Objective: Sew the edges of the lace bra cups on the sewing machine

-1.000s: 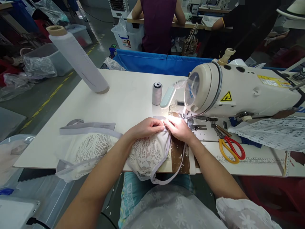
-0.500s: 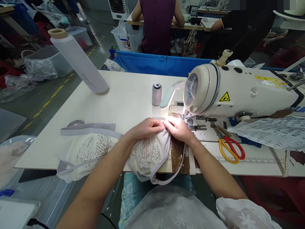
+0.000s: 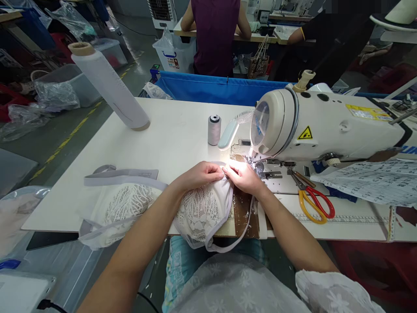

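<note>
A white lace bra with lilac-grey edging (image 3: 198, 211) lies across the table's front edge, one cup under my hands and the other to the left of my left forearm. My left hand (image 3: 206, 172) pinches the bra's upper edge. Close beside it, my right hand (image 3: 243, 176) is closed on the same edge, fingertips nearly meeting the left ones. Both hands are just left of the lit needle area of the sewing machine (image 3: 286, 121). Fingers cover the exact spot being held. A narrow strap loop (image 3: 243, 237) hangs down over the table edge.
A small thread spool (image 3: 214, 130) stands behind my hands, near a pale blue oblong piece (image 3: 228, 134). A tall thread cone (image 3: 110, 89) is at the back left. Scissors (image 3: 314, 202) and printed sheets (image 3: 374, 182) lie right. Two people (image 3: 215, 34) are beyond the blue cloth trough (image 3: 208, 87).
My hands and the bra hold nearly the same position throughout. Only the camera view has shifted very slightly.
</note>
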A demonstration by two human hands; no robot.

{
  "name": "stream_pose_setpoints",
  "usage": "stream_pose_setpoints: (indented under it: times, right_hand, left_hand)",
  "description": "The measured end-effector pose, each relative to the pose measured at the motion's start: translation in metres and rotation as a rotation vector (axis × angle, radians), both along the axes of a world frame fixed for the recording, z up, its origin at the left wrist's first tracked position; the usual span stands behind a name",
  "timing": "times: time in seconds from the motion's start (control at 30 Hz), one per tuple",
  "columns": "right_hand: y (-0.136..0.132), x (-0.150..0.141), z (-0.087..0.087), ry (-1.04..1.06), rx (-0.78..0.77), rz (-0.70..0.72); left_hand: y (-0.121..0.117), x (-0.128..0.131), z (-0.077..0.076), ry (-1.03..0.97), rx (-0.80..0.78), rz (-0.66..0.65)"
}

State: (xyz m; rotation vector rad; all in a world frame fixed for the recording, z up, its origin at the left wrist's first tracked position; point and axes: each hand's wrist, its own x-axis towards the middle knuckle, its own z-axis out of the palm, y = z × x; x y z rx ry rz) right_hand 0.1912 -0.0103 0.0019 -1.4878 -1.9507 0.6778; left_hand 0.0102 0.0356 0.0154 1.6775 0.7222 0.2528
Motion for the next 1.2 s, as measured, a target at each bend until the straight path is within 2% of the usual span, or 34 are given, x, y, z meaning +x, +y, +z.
stream_pose_setpoints:
  times: [0.33, 0.47, 0.6, 0.97, 1.07, 1.2]
  right_hand:
    - [0.002, 0.001, -0.002, 0.019, -0.03, -0.014]
    - [0.001, 0.001, -0.009, 0.167, -0.016, -0.075]
    - [0.0, -0.001, -0.012, 0.26, 0.067, -0.115]
    - [-0.007, -0.004, -0.007, 0.112, 0.24, -0.059]
    - [-0.01, -0.005, -0.005, 0.019, 0.349, -0.071]
    - [-0.017, -0.004, -0.002, -0.186, 0.568, -0.162]
  left_hand:
    - [0.001, -0.001, 0.002, 0.003, -0.006, -0.018]
    - [0.002, -0.002, 0.001, 0.009, -0.004, -0.004]
    - [0.002, -0.002, 0.0, -0.005, -0.016, 0.005]
    - [0.003, -0.003, -0.002, -0.044, -0.024, 0.055]
    - [0.003, -0.003, -0.001, -0.055, -0.047, 0.097]
    - [0.003, -0.005, 0.0, -0.052, -0.128, 0.189]
